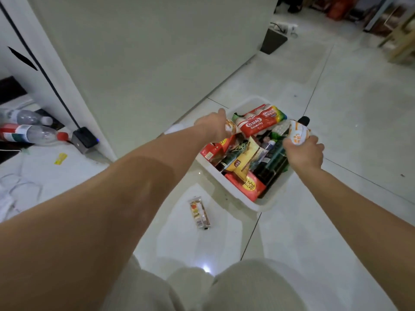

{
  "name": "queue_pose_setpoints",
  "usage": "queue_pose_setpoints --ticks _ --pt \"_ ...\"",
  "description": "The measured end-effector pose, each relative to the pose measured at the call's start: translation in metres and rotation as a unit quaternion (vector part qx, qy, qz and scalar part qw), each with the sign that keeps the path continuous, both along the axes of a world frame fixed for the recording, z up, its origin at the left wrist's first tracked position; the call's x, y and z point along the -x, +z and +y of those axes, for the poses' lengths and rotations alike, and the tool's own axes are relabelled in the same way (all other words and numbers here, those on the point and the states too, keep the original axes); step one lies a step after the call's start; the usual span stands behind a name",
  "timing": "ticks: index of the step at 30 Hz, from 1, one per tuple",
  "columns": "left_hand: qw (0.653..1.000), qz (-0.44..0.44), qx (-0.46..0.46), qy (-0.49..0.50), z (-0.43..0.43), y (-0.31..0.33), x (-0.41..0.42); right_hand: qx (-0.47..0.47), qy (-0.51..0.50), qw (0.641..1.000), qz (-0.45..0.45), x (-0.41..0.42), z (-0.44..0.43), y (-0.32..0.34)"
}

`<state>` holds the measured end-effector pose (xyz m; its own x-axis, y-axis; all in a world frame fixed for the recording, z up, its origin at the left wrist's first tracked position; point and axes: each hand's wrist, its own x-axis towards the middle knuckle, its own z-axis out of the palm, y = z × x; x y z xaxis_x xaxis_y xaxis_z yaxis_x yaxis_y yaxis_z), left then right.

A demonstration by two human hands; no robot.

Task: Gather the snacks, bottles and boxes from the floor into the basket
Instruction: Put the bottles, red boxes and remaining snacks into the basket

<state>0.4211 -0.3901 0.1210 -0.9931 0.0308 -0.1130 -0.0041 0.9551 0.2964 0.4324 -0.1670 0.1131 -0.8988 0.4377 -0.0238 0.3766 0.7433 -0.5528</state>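
White plastic basket [233, 189] is nearly full, each grip, left hand [213, 127] and right hand [305, 153], closed on a white-orange packet above it, while one striped snack packet [199, 213] lies on the near floor [336, 108].

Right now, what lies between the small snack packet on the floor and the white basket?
In the head view, only bare glossy tile separates the snack packet from the basket.
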Motion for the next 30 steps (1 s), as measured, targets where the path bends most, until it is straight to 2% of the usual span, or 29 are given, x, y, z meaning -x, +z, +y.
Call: queue_pose_setpoints --ticks 3,7,10,13,17,22,26,30 --pt "1.000 0.011 -0.005 -0.024 0.026 0.003 0.011 -0.008 -0.012 1.000 -0.001 0.017 0.000 0.010" --pt "0.999 0.011 -0.038 -0.020 0.043 0.001 0.025 -0.025 0.024 0.999 0.000 0.031 -0.002 0.016" --pt "1.000 -0.004 -0.013 -0.024 0.035 -0.007 0.026 -0.052 0.046 0.997 -0.046 0.033 -0.008 0.009" --pt "1.000 0.018 0.003 -0.025 0.000 -0.016 0.022 -0.102 0.110 0.989 -0.017 0.024 -0.022 -0.004" --pt "0.999 0.002 0.018 0.030 -0.075 -0.038 -0.002 -0.184 0.249 0.948 0.070 -0.004 -0.061 -0.032" --pt "0.991 -0.086 0.033 0.099 -0.157 -0.080 -0.054 -0.227 0.413 0.871 0.143 -0.056 -0.109 -0.092" --pt "0.984 -0.152 0.038 0.090 -0.182 -0.101 -0.077 -0.249 0.508 0.822 0.058 -0.102 -0.116 -0.154" --pt "0.980 -0.181 0.064 0.046 -0.178 -0.120 -0.076 -0.260 0.500 0.822 -0.074 -0.121 -0.108 -0.186"
